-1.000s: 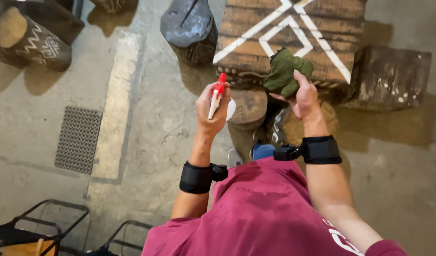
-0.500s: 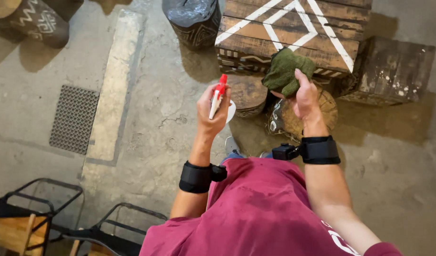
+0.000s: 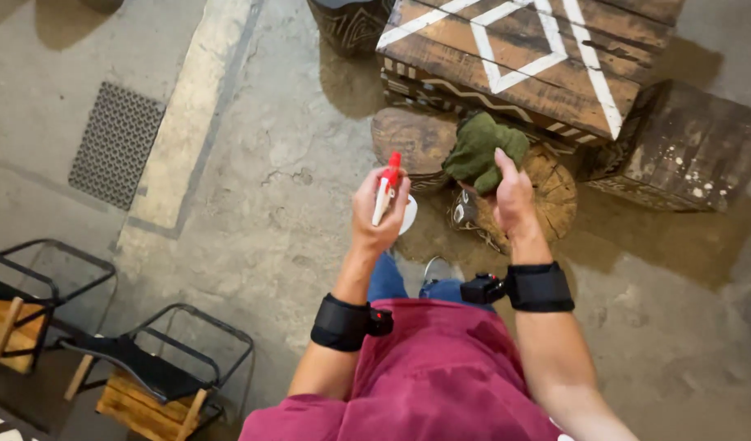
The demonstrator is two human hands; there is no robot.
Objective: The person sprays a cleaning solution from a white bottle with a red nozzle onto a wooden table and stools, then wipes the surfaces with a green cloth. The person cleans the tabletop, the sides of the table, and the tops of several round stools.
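Red and white, the small plastic spray bottle (image 3: 385,193) stands upright in the left hand (image 3: 377,214), with the fingers curled tight around it and the red top sticking out above them. That arm is bent, the hand raised in front of the body, and a black band (image 3: 340,322) sits on the wrist. The right hand (image 3: 510,196) is lifted too, at about the same height, and its fingers are closed on a crumpled dark green cloth (image 3: 482,149) that bunches out above the thumb. A black band with a small box (image 3: 529,287) wraps that wrist.

Below the hands are a round brown wooden stump (image 3: 555,189), a dark carved wooden stool (image 3: 412,139) and a wooden table with white painted lines (image 3: 523,57); the cloth seems to hang over the stump without touching it, but that is hard to tell from above.

Since half a second ago both hands hold the same things in the same way. The table and stump have slid up and to the right in the view, and two black metal frame chairs with wooden seats (image 3: 147,367) now show more at the lower left
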